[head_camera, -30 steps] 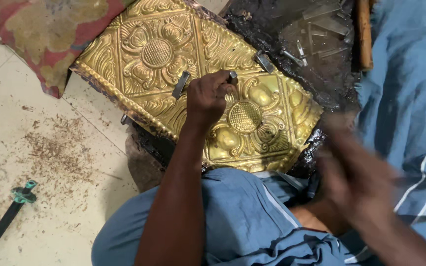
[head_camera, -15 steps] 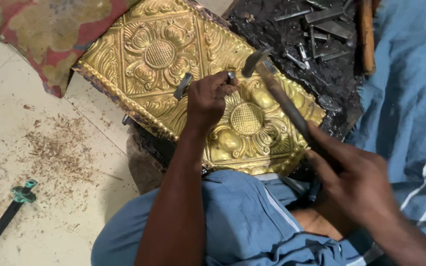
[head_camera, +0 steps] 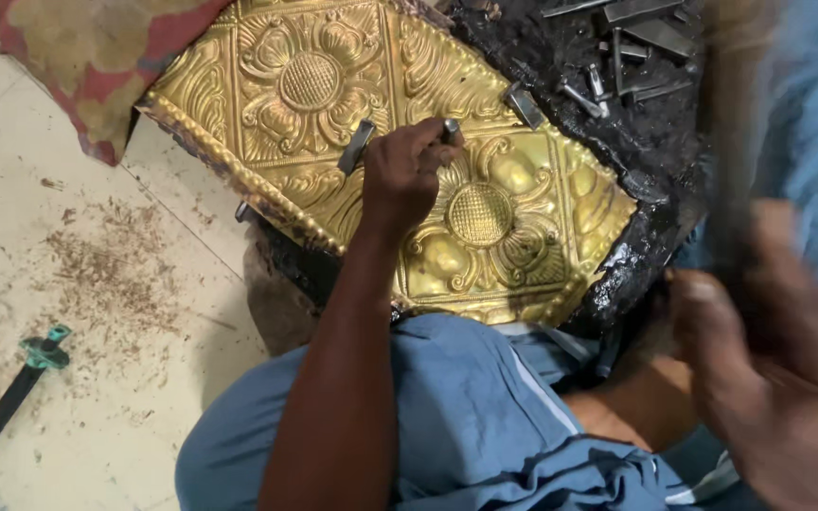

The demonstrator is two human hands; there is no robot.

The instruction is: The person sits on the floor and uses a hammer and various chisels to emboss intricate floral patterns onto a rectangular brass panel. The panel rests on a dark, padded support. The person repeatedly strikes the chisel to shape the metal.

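Head view: left hand (head_camera: 409,175) pinches a short steel punch (head_camera: 450,129) upright on the embossed brass panel (head_camera: 485,218), tip bearing at about eleven o'clock of the lower flower, so the panel's relief takes the mark. Right hand (head_camera: 769,369) is blurred at four o'clock, closed round a handle; what it grips is unclear. Black pitch bed (head_camera: 636,151) backs the sheet. Spare punches (head_camera: 617,66) lie at one o'clock; a green-ended tool (head_camera: 21,383) rests on the floor (head_camera: 97,284) at eight.
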